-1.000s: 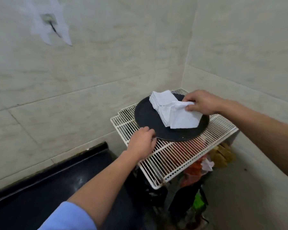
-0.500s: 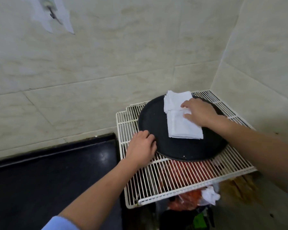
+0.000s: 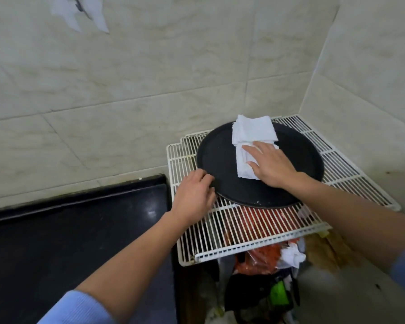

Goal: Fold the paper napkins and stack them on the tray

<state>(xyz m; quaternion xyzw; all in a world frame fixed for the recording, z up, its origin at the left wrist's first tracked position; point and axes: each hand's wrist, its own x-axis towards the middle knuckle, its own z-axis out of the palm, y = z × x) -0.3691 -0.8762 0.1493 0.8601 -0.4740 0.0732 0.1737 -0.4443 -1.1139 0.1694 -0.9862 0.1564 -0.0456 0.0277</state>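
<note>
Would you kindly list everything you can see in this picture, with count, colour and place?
tray: one, black, on the wire rack
napkins: one stack, white, on the tray's far side
wire rack: one, white, in the wall corner
counter: one, black, left of the rack
plastic bag: one, red, under the rack
crumpled paper: one, white, under the rack
left hand: grips the tray's near-left rim
right hand: presses flat on the napkins
</note>
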